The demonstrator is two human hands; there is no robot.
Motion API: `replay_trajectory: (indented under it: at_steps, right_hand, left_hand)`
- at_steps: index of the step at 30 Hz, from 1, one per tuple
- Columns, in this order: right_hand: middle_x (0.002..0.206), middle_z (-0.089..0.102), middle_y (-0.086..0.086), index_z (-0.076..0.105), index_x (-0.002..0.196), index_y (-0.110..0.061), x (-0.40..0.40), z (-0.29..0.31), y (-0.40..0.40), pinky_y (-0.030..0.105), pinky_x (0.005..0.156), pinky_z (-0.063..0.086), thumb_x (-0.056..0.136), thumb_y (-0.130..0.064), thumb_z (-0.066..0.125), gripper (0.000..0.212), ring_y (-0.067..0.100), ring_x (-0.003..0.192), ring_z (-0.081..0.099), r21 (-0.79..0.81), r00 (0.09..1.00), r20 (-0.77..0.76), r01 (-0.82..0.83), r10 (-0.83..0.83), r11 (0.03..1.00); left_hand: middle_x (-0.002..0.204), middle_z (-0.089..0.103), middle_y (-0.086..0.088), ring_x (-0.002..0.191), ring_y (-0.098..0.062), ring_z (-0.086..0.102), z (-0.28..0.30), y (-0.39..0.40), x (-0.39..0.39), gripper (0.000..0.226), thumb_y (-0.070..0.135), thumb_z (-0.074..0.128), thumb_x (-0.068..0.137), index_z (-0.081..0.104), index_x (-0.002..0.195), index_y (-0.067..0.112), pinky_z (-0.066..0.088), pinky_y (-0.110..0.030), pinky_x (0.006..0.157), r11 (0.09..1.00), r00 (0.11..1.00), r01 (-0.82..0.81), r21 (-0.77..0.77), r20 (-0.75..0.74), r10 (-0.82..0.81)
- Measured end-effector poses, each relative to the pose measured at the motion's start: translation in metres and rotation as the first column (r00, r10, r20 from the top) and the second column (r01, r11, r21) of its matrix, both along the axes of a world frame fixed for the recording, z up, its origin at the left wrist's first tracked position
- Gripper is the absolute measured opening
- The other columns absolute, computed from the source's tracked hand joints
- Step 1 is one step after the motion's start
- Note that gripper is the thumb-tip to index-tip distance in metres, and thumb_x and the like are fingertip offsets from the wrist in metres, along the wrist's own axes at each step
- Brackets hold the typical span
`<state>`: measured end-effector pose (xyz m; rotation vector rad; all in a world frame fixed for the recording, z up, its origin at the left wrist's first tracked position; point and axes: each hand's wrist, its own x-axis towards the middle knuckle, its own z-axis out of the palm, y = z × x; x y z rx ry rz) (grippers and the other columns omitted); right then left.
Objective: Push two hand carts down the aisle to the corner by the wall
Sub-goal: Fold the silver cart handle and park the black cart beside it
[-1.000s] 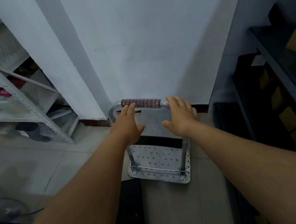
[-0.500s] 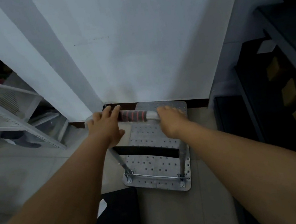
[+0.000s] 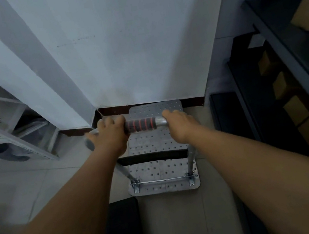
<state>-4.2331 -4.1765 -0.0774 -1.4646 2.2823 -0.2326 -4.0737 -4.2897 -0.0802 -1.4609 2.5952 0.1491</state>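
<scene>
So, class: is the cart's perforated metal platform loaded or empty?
Empty. The hand cart's platform shows bare perforated metal from the near edge to the wall, with nothing resting on it; both hands grip only the handle.

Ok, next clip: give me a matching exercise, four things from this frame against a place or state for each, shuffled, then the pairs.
Things:
1. left hand
2. right hand
3. cart platform
4. cardboard boxes

Places or states:
A. front edge at the wall's dark baseboard
B. on the dark shelving at right
C. grips the bare metal end of the handle
D. grips the handle beside the red-striped foam

Pairs: 1-D, 2-C, 3-A, 4-B
</scene>
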Motion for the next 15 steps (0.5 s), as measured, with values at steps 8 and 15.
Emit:
replay_trajectory:
  at_steps: [8, 15]
  right_hand:
    - [0.112, 0.052, 0.011, 0.045, 0.115, -0.016, -0.006, 0.006, 0.035, 0.035, 0.071, 0.038, 0.088, 0.000, 0.055, 0.033, 0.027, 0.094, 0.053, 0.071, 0.999, -0.039, 0.037, -0.035, 0.997]
    - [0.117, 0.052, 0.011, 0.045, 0.117, -0.015, 0.010, 0.007, 0.068, 0.034, 0.073, 0.036, 0.087, 0.001, 0.056, 0.036, 0.028, 0.103, 0.055, 0.099, 0.998, -0.049, 0.048, -0.044, 0.994]
  left_hand:
    - [0.127, 0.042, -0.007, 0.121, -0.034, 0.036, 0.004, 0.044, -0.005, 0.033, 0.036, 0.054, 0.093, 0.036, 0.119, 0.027, 0.036, -0.069, 0.093, 0.996, 1.000, 0.024, 0.080, -0.009, -0.023]
    - [0.129, 0.038, -0.008, 0.124, -0.034, 0.033, 0.002, 0.077, 0.009, 0.041, 0.036, 0.055, 0.093, 0.031, 0.125, 0.026, 0.034, -0.069, 0.095, 0.992, 0.999, 0.046, 0.115, 0.007, -0.047]
